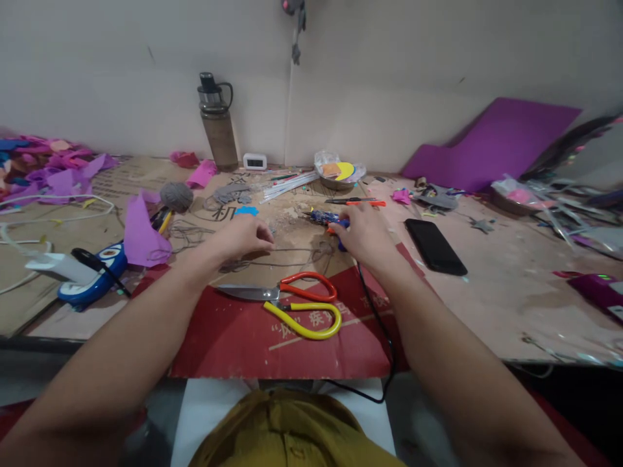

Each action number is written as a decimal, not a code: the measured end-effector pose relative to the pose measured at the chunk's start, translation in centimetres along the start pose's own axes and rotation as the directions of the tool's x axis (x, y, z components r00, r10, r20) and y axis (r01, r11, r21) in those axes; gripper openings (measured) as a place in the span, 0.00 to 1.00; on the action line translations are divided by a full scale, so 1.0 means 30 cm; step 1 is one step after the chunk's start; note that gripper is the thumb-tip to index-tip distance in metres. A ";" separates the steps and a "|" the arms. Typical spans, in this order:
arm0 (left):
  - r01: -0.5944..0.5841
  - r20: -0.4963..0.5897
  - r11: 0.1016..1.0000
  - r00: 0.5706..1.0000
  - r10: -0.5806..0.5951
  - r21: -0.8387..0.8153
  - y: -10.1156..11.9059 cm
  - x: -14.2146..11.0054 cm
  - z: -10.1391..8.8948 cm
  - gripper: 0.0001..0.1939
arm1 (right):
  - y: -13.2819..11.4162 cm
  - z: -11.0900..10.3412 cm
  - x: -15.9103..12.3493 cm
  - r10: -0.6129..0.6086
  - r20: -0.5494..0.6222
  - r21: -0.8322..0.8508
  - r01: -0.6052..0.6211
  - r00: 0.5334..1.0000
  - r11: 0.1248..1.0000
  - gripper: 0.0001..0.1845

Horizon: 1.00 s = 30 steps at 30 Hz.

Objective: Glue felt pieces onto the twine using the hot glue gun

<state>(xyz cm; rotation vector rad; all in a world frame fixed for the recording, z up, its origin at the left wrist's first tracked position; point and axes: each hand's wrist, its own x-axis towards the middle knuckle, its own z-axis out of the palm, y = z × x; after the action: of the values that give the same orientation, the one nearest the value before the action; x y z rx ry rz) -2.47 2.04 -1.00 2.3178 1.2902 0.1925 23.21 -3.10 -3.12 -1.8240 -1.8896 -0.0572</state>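
My right hand [364, 232] is wrapped round a blue hot glue gun [327, 218] with an orange part. The gun's nozzle points left, and a black cord [374, 305] trails from it over the table's front edge. To the left, my left hand [247, 237] hovers low over the cardboard with its fingers curled together; whether anything small is between them is hidden. Loose grey yarn [287, 253] lies under and between my hands. Nearer to me, large scissors [282, 295] with one red and one yellow handle rest on a red board [224, 350].
At the back stand a bottle [218, 133], a small white clock [255, 161] and a bowl [335, 183]. A black phone [435, 246] lies to the right. An orange cutter [363, 202] sits beyond my right hand. At left are a blue power strip [95, 279] and purple scraps [143, 230].
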 end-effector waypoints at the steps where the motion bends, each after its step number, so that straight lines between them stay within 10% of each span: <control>1: -0.024 0.013 1.000 1.000 0.024 -0.001 0.001 0.002 0.012 0.10 | -0.023 0.010 -0.005 -0.080 0.013 0.082 0.079 0.997 0.993 0.11; 6: -0.111 0.028 0.993 0.993 0.111 0.032 0.006 0.015 0.050 0.11 | -0.138 0.109 -0.031 -0.312 0.193 0.271 0.255 0.930 0.928 0.05; 22: 0.018 -0.243 1.000 0.970 -0.013 0.018 -0.027 0.036 -0.029 0.16 | -0.225 0.143 0.033 -0.083 0.130 0.511 0.005 0.988 0.860 0.04; 30: 0.023 -0.210 0.998 0.978 -0.010 0.057 -0.065 0.066 0.003 0.14 | -0.208 0.220 0.053 -0.079 0.060 0.519 0.036 0.995 0.854 0.05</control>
<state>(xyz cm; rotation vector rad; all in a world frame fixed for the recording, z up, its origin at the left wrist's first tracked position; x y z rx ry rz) -2.85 4.53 -2.21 2.3875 1.4333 0.4088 15.23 0.20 -6.30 -1.4133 -1.7860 0.4695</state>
